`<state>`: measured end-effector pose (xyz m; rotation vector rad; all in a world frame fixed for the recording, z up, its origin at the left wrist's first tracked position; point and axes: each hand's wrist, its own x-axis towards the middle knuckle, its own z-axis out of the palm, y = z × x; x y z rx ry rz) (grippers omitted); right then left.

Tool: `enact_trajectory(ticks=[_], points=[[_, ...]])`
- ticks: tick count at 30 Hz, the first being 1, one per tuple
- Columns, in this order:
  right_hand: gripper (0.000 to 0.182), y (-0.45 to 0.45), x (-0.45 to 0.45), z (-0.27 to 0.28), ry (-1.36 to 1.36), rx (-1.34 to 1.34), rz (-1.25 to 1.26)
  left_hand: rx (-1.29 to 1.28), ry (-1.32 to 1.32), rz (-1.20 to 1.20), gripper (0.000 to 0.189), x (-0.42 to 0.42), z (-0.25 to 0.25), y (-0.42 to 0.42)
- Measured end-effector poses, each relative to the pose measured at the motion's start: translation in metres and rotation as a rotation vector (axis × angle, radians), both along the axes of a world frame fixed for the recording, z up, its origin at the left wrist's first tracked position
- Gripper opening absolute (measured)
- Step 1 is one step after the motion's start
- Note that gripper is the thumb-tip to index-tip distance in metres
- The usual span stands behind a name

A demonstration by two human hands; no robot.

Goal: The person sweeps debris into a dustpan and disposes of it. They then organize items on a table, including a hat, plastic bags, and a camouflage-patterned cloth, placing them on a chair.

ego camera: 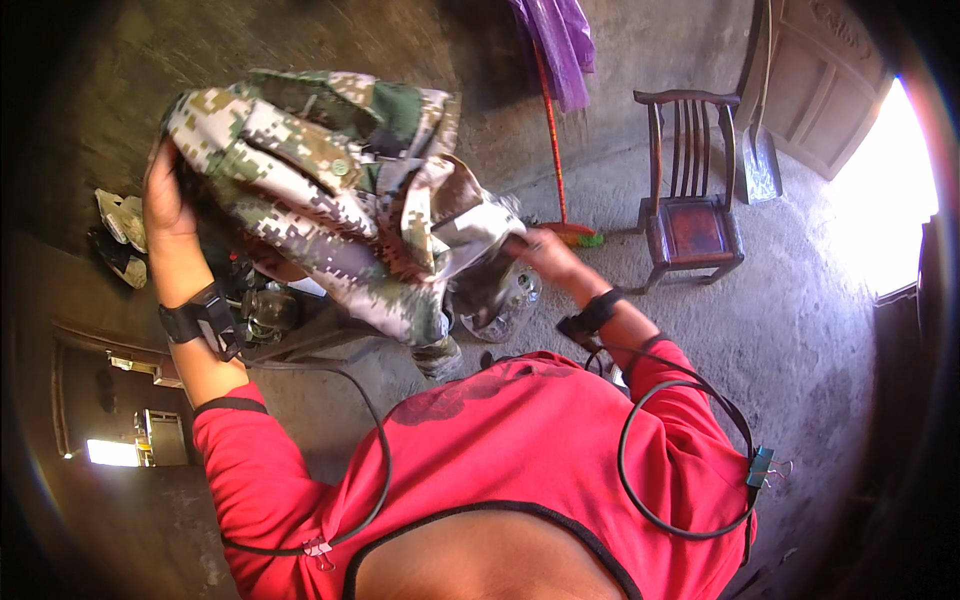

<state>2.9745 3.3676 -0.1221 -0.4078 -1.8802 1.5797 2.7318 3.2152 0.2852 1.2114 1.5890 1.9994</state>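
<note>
A digital-camouflage jacket (315, 195) in green, tan and white is held up in front of me, bunched and folded. A round button shows on one of its flaps. My left hand (166, 195) grips the jacket's left side, its fingers partly hidden behind the cloth. At the right, my right hand (544, 255) is slightly blurred and pinches a pale edge of the same garment. One end of the jacket hangs down near my chest. Black straps with devices sit on both my wrists.
A dark wooden chair (694, 202) stands at right, near a shovel (761, 169) and a wooden door (817, 82). A red-handled broom (555, 142) leans beside purple cloth (559, 49). Behind the jacket are a glass jar (271, 311) and a clear plastic container (506, 315). Cables loop along my arms.
</note>
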Motion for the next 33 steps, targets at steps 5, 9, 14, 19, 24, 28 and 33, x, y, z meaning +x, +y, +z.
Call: enact_trajectory(ticks=[5, 9, 14, 19, 24, 28, 33], points=[[0.042, 0.096, 0.068, 0.036, 0.292, -0.04, -0.715, -0.089, -0.011, -0.252, 0.024, -0.059, 0.005, -0.039], [0.052, 0.072, 0.108, -0.039, 0.137, -0.107, -0.83, -0.03, 0.002, -0.163, 0.022, -0.047, -0.024, -0.002], [0.061, 0.014, 0.055, -0.029, -0.121, 0.177, -0.45, -0.13, 0.087, -0.37, 0.022, -0.002, -0.039, 0.01], [0.055, 0.014, 0.033, -0.102, -0.315, -0.055, -0.094, -0.159, 0.081, -0.386, 0.024, 0.006, -0.044, 0.017], [0.028, 0.027, 0.079, -0.018, 0.032, -0.714, 0.05, -0.334, 0.146, -0.251, 0.035, -0.008, -0.063, -0.012], [0.024, 0.081, 0.163, 0.001, 0.018, -0.571, -0.149, -0.878, 0.082, -0.329, 0.047, -0.035, -0.111, -0.029], [0.026, 0.103, 0.211, 0.084, -0.021, -0.529, -0.168, -1.079, 0.1, -0.382, 0.029, -0.046, -0.218, -0.044]])
